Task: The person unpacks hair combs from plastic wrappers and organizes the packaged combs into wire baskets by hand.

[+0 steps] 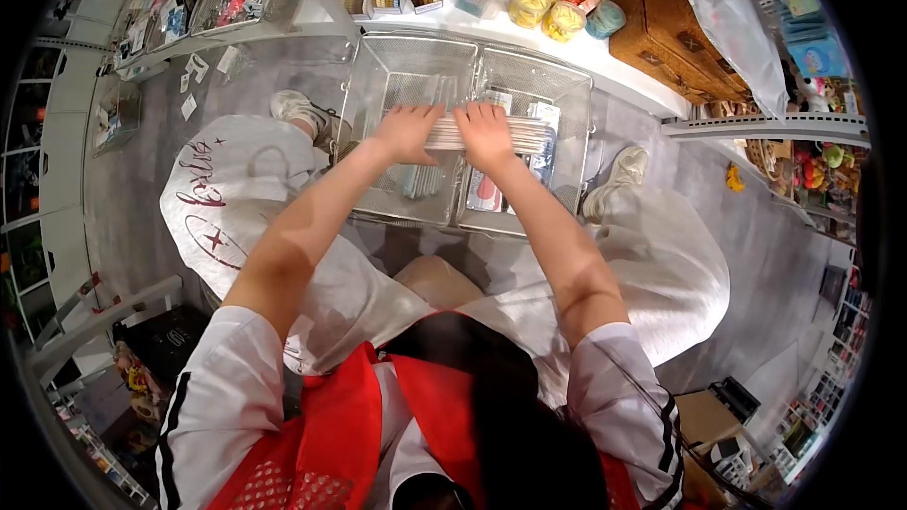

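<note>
You're handling the thin packs (529, 136) over the wire baskets (583, 113), left hand (408, 130) and right hand (486, 136) close together on them, clamping unclear; moving them seemingly calls for even support.

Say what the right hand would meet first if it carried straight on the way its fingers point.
Beyond the white packets under the right hand, probably the adjoining mesh walls between the baskets; it might pass above them, as depth is unclear.
</note>
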